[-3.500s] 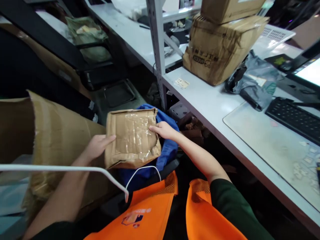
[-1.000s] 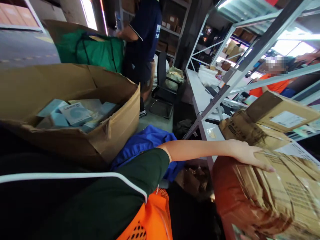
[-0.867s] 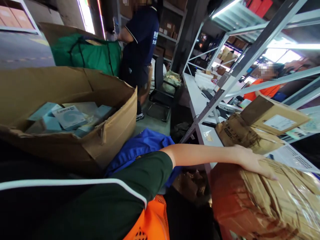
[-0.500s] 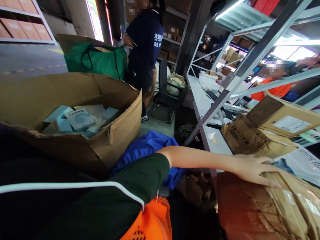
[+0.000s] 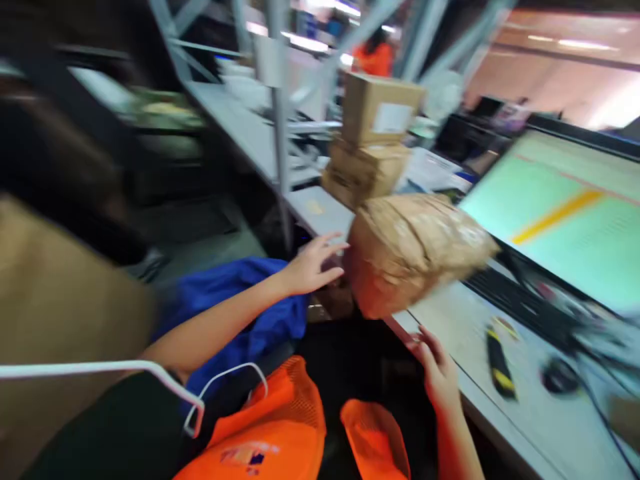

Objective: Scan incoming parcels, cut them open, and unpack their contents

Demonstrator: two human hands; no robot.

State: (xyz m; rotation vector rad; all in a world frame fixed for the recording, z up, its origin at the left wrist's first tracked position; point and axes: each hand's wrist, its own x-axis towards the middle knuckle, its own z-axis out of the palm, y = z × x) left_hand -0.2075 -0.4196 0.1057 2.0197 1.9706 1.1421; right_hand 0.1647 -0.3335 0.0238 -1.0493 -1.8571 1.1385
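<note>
A crumpled brown paper parcel (image 5: 400, 250) sits tilted over the desk's edge, blurred by motion; I cannot tell whether it rests on the desk. At its left side is my left hand (image 5: 315, 267), fingers spread and holding nothing, with the fingertips close to the wrapping. Below the parcel, by the front edge of the white desk (image 5: 445, 317), is my right hand (image 5: 436, 367). Its fingers are apart and slightly bent, with nothing seen in them. A yellow-and-black box cutter (image 5: 500, 363) lies on the desk to the right of that hand.
Behind the parcel, a cardboard box (image 5: 363, 113) with a white label stands on a wrapped package (image 5: 367, 167). A monitor (image 5: 565, 200), a keyboard (image 5: 515, 303) and a mouse (image 5: 560, 375) are at right. Blue fabric (image 5: 220, 293) lies at left, near a large carton (image 5: 60, 320).
My view has swung right toward the desk and monitor. My left hand has come off the top of the brown parcel to its left side. My right hand has come into view.
</note>
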